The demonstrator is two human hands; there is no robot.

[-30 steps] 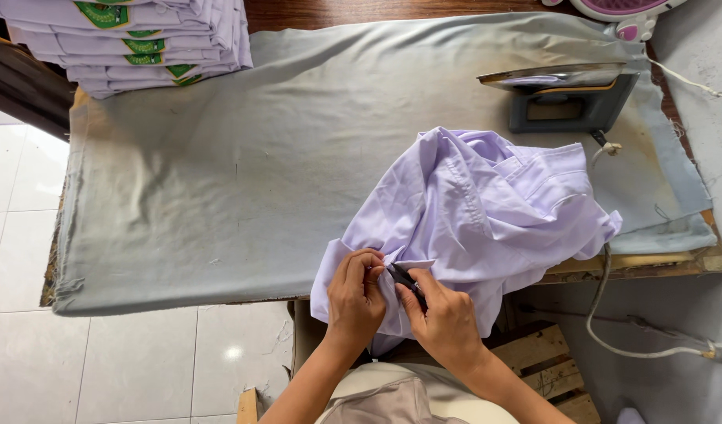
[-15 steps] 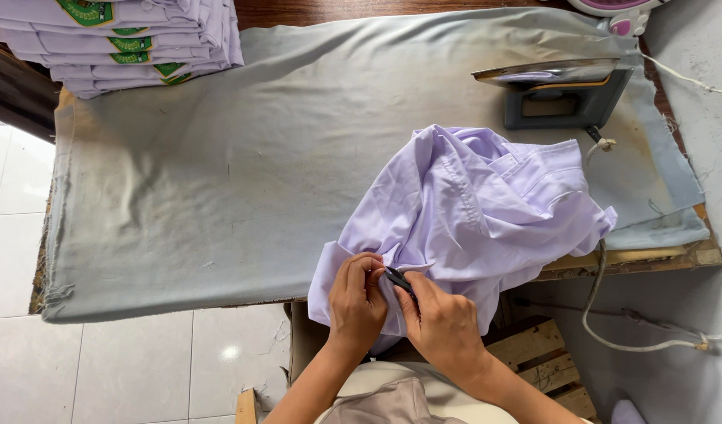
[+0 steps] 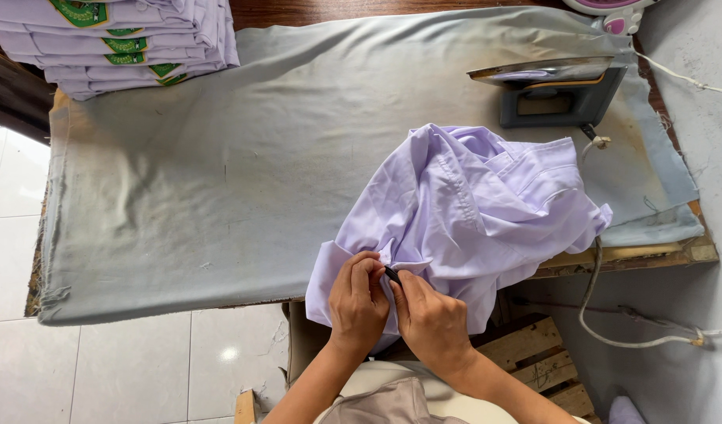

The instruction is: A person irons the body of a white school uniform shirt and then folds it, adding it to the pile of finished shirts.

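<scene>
A crumpled pale lilac shirt lies at the near right of the grey cloth-covered table, part of it hanging over the front edge. My left hand and my right hand meet at that hanging edge. Both pinch the fabric around a small dark object between the fingertips; what it is I cannot make out.
An iron stands on its side at the far right, its cord dropping off the table's edge. A stack of folded lilac shirts with green badges sits at the far left corner. A wooden pallet and white floor tiles lie below.
Both hands stay together on the shirt's edge, with only slight finger shifts. The view has drifted a little; the shirt, iron and stack have not moved.
</scene>
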